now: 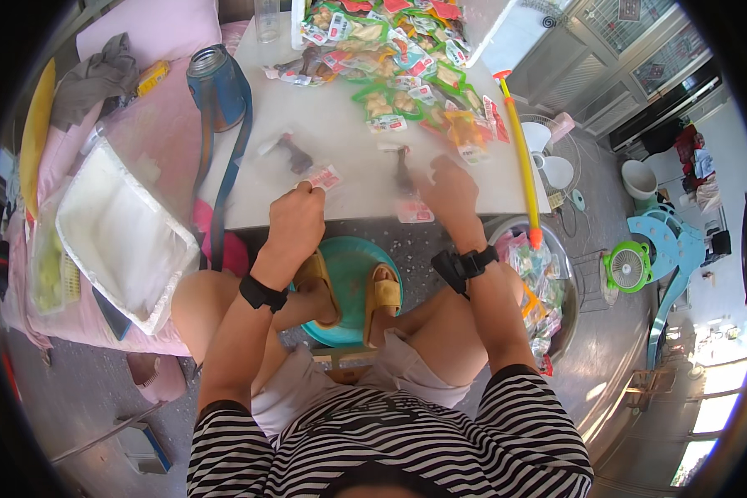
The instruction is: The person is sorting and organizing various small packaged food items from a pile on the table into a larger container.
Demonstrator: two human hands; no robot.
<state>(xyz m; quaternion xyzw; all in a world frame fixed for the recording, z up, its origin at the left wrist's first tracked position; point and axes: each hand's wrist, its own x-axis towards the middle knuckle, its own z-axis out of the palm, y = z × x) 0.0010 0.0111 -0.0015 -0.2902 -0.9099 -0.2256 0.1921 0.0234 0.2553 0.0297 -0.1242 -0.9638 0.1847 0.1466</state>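
My left hand [297,218] is closed on the end of a clear plastic packet with a red and white label [325,178], at the table's front edge. Just beyond it lies a packet with a dark drumstick-like piece of food [295,154]. My right hand [451,190], somewhat blurred, is beside a second packet with a dark drumstick-like piece [403,171]; whether its fingers touch or grip that packet cannot be told. A red and white labelled part [415,211] hangs near the table edge. Many food packets [386,106] are spread over the far part of the white table [342,134].
A white foam box [297,25] spilling packets stands at the back. A blue flask [224,87] with a strap is at the left, a yellow tube [523,162] along the right edge. A metal basin [569,274] of packets sits lower right; a foam lid or tray [121,230] lies left.
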